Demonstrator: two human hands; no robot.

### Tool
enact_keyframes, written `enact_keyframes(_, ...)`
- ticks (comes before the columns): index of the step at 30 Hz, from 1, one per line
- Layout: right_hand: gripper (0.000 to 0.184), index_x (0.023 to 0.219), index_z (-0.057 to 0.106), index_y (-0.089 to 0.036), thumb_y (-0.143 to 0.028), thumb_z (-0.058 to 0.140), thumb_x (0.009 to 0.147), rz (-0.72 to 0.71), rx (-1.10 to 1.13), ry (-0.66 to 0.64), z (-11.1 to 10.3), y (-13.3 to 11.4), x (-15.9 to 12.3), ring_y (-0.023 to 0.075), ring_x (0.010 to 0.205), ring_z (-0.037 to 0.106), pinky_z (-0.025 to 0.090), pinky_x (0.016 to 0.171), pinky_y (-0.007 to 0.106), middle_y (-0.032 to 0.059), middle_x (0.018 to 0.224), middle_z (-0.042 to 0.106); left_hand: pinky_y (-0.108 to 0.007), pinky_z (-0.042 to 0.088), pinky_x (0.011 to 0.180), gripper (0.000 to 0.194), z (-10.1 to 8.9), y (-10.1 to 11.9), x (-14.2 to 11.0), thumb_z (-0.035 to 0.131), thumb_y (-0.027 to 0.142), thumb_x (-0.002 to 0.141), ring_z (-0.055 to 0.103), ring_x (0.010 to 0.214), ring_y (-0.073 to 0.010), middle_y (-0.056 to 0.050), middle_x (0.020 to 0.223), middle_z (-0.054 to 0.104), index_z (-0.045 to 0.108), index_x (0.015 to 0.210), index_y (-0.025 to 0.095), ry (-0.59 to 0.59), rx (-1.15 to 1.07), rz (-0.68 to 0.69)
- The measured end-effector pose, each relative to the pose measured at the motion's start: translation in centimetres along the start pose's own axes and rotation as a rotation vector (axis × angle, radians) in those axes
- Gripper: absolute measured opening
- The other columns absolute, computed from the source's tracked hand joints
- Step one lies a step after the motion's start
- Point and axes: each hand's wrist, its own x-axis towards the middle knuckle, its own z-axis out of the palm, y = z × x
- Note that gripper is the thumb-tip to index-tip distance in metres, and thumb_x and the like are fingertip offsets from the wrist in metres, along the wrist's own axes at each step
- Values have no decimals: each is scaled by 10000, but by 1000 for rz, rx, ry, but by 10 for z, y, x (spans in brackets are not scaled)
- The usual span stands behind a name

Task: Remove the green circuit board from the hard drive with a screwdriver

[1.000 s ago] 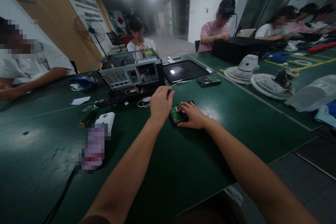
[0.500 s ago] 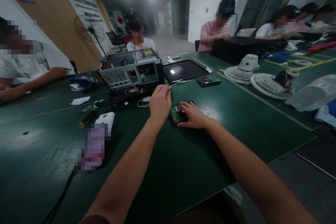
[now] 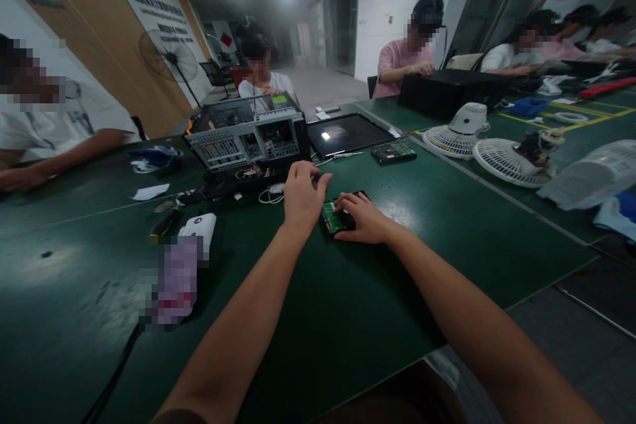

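Note:
My right hand (image 3: 365,218) holds a hard drive (image 3: 329,217) down on the green table, fingers over its top and thumb along the near edge. The drive's green circuit board faces up. Beside it, my left hand (image 3: 303,195) is raised with the thumb spread away from the fingers; nothing shows in it, though the fingertips are partly hidden. Just beyond that hand is an opened computer case (image 3: 248,139). A thin screwdriver (image 3: 348,155) lies past my fingers. Farther right rests a second hard drive (image 3: 394,152).
A black panel (image 3: 350,132) lies beside the case. White fan parts (image 3: 511,162) occupy the right side. At left are yellow-black pliers (image 3: 166,224), a white device (image 3: 201,228) and a paper scrap (image 3: 151,191). Several people sit around the table, one behind a black box (image 3: 450,93).
My left thumb has moved away from the fingertips, opening the earlier pinch. My right hand and the hard drive stay in place.

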Motion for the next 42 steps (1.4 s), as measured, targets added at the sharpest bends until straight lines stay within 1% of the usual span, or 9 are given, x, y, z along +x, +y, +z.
enact_keyframes(3,559,1173,579,-226,-536,779,753,-4,3,5,1,1,0,350,1255,504,293,1116,579,130,1316,554,-343,543,782,190,0,0,0,724,183,851,591,912,-199,-46,973,563,542,899,211,17,50,0)
enact_keyframes(6,565,1169,582,-227,-540,784,745,-4,-3,8,2,2,0,353,1260,501,300,1111,580,129,1317,554,-346,538,798,179,0,-1,0,709,175,861,594,902,-194,-49,994,575,567,964,209,13,56,0)
enact_keyframes(12,567,1171,584,-229,-536,787,740,0,0,2,1,2,0,354,1249,509,294,1110,597,131,1315,557,-386,525,894,181,-2,0,0,619,165,914,618,1003,-228,-76,1086,644,638,1087,214,-75,98,53)
enact_keyframes(17,560,1173,582,-235,-528,786,741,5,3,3,1,1,0,350,1242,514,287,1112,597,124,1304,559,-424,513,947,240,-5,0,2,590,123,909,604,1082,-255,-80,1101,666,681,1102,231,-58,124,64)
enact_keyframes(23,552,1166,579,-231,-521,786,744,-1,1,-1,0,1,0,342,1228,516,295,1108,576,123,1296,559,-366,539,914,267,-5,1,3,551,90,915,645,1051,-219,-74,1125,690,671,1122,209,-103,22,63)
enact_keyframes(30,551,1162,583,-225,-528,782,747,-2,-3,3,-1,0,0,337,1213,517,298,1099,576,128,1311,545,-313,561,763,119,-2,2,0,646,269,920,677,925,-195,-44,1011,710,654,1033,231,-110,-41,-14)
enact_keyframes(33,551,1173,581,-231,-522,780,750,-5,5,0,-2,0,0,340,1231,508,290,1102,581,128,1314,544,-317,567,758,111,0,1,-1,635,231,919,679,903,-190,-42,982,700,643,1030,235,-119,-69,-26)
enact_keyframes(38,546,1174,583,-235,-515,780,749,3,13,1,-1,0,0,343,1235,505,282,1105,585,125,1307,550,-348,578,794,193,1,1,-1,644,210,906,665,962,-207,-64,1076,660,609,1095,229,-75,-61,-48)
enact_keyframes(42,553,1169,586,-227,-527,781,747,-1,7,-2,0,1,0,346,1230,507,297,1100,578,132,1316,546,-338,571,801,144,-2,4,0,621,186,915,636,993,-211,-69,1072,636,651,1052,221,-77,-34,6)
